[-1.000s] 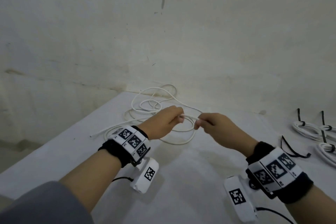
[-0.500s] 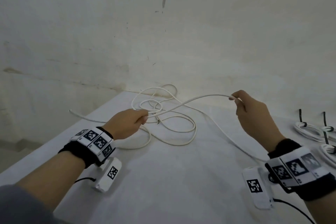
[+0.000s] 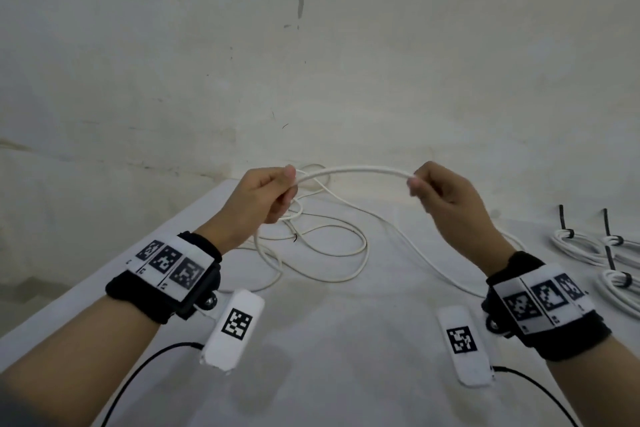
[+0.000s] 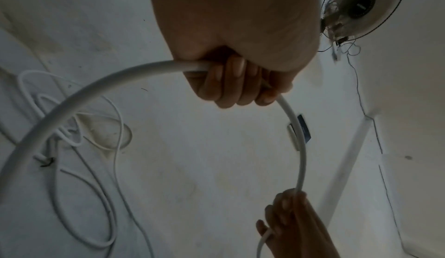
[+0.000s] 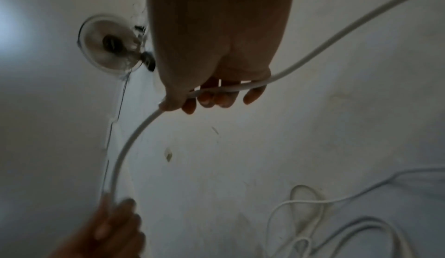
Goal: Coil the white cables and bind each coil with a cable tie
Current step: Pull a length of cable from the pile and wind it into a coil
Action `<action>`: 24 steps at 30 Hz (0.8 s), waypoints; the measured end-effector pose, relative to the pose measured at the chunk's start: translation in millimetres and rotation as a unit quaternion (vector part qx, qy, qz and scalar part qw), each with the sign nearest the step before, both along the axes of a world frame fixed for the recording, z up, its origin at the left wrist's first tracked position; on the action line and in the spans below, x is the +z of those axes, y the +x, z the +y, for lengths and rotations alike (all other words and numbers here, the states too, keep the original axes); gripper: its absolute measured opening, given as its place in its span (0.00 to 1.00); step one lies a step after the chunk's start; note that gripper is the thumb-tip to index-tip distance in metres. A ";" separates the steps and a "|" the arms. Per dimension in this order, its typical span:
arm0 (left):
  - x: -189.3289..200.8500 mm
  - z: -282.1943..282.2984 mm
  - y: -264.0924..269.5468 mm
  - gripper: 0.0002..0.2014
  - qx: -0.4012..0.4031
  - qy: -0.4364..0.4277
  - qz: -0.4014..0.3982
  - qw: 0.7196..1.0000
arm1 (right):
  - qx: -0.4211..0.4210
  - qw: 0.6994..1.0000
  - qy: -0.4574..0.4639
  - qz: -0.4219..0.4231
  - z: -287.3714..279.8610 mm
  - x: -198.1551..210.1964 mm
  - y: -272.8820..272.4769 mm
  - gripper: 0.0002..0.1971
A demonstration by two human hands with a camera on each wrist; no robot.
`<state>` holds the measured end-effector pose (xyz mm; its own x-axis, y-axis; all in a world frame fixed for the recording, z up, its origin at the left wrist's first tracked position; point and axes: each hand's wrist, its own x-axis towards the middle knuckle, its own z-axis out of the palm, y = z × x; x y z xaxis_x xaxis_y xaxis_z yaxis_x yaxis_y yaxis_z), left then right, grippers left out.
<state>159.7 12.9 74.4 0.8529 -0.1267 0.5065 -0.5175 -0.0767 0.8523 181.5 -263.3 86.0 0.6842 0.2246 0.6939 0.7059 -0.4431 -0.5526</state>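
Am gripping white cable in both fists, left hand and right hand, arching span above table. Am aiming for even loops, feeding slack untwisted from tangle.

Loose cable left of tied coils.

The cable between the fingers of both hands looks like smooth white plastic with a faint sheen. Below the fingers, the table has a matt, pale, slightly mottled surface. Beyond the fingertips, the wall is rough, matt plaster with dark scuffs. The wrist bands look like black cloth, with matt printed markers.
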 end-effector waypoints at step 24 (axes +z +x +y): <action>27.1 -61.6 7.3 0.17 -0.110 -0.343 0.062 0.931 | 0.062 0.909 -0.410 -0.045 10.7 -16.7 -58.0 0.17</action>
